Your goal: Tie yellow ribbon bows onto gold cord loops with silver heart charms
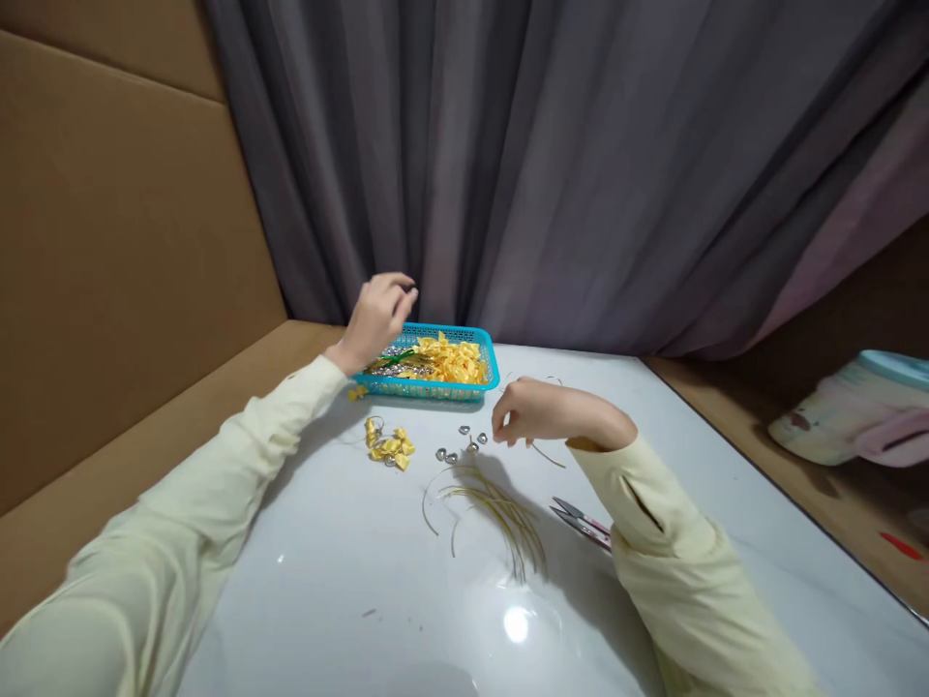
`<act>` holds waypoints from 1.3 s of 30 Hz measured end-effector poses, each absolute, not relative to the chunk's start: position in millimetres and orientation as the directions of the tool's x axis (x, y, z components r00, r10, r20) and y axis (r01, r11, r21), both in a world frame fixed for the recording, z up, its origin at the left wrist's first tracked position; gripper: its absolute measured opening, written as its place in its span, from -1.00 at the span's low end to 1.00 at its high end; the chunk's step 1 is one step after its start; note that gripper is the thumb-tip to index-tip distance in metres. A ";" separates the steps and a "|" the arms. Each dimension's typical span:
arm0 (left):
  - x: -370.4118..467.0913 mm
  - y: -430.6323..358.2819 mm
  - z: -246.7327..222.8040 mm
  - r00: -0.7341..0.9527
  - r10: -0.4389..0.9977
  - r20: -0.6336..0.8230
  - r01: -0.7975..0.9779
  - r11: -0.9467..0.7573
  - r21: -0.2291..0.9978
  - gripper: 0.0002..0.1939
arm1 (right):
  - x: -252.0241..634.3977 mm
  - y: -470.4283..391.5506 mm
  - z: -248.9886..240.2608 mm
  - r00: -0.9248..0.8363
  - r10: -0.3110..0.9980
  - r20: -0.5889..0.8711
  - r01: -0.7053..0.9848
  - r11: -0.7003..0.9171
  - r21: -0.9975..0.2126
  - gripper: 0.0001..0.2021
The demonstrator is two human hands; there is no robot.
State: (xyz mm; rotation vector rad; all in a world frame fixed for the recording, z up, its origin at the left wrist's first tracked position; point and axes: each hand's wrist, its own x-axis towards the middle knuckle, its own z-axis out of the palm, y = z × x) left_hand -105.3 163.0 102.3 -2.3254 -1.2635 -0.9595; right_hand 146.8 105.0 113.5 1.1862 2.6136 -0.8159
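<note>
My left hand (pixel 378 315) is raised over the left end of a blue plastic basket (pixel 491 363), its fingers bent and apart, with nothing visible in them. Inside the basket are yellow ribbon bows (pixel 461 360) and a heap of silvery pieces. My right hand (pixel 533 409) hovers low over the table, fingertips pinched together and pointing down; what they hold is too small to make out. A thin gold cord (pixel 550 455) shows just beyond that hand. Beside its fingertips lie several silver heart-shaped beads (pixel 473 446). Several cut cords (pixel 508 513) are spread nearer to me.
A small group of yellow bows (pixel 392 447) with cord lies left of the beads. Thread snips (pixel 581 523) rest partly under my right forearm. Grey curtains (pixel 464 165) hang behind the white table (pixel 326 600). A pale container (pixel 856 416) stands at the right.
</note>
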 end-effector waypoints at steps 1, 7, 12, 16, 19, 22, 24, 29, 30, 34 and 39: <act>-97.7 141.8 94.2 0.436 0.540 0.720 0.786 -0.617 -0.014 -0.66 | 148.2 102.4 118.6 -0.677 0.675 -0.293 0.730 0.565 -0.384 -0.81; -56.2 7.7 19.0 0.769 -0.213 0.603 0.084 -0.901 -0.426 -0.61 | 153.9 78.2 142.6 -0.710 0.704 0.002 0.682 0.689 -0.244 -0.81; -48.8 -15.8 -12.8 0.677 -0.253 0.691 0.015 -0.934 -0.357 -0.57 | 150.6 67.8 143.5 -0.760 0.638 0.122 0.602 0.763 -0.237 -0.82; -52.0 -8.3 -14.2 0.672 -0.133 0.728 0.089 -0.962 -0.258 -0.59 | 140.8 75.1 134.0 -0.769 0.637 0.049 0.613 0.758 -0.224 -0.80; -52.6 -7.3 -14.0 0.674 -0.130 0.727 0.081 -0.965 -0.248 -0.59 | 134.6 80.4 126.8 -0.772 0.635 0.001 0.626 0.761 -0.173 -0.78; -52.4 -7.5 -15.5 0.678 -0.108 0.727 0.099 -0.967 -0.236 -0.58 | 133.9 79.6 121.4 -0.808 0.589 -0.006 0.581 0.796 -0.173 -0.78; -52.4 -7.1 -16.9 0.679 -0.097 0.727 0.108 -0.967 -0.230 -0.57 | 136.7 75.5 117.9 -0.811 0.586 0.005 0.577 0.799 -0.169 -0.77; -53.1 -4.3 -21.7 0.693 -0.084 0.716 0.116 -0.967 -0.226 -0.57 | 144.1 57.1 110.3 -0.766 0.643 -0.013 0.641 0.762 -0.092 -0.72; -53.4 -3.7 -22.8 0.696 -0.081 0.713 0.120 -0.967 -0.227 -0.57 | 144.5 53.3 109.1 -0.756 0.654 -0.026 0.654 0.753 -0.063 -0.71; -55.2 -2.9 -25.0 0.711 -0.059 0.700 0.150 -0.961 -0.233 -0.58 | 145.4 42.5 104.1 -0.712 0.698 -0.078 0.696 0.716 0.048 -0.68; -57.2 -2.2 -16.6 0.715 0.143 0.684 0.324 -0.935 -0.144 -0.65 | 161.3 37.0 93.0 -0.691 0.722 -0.006 0.722 0.691 0.027 -0.65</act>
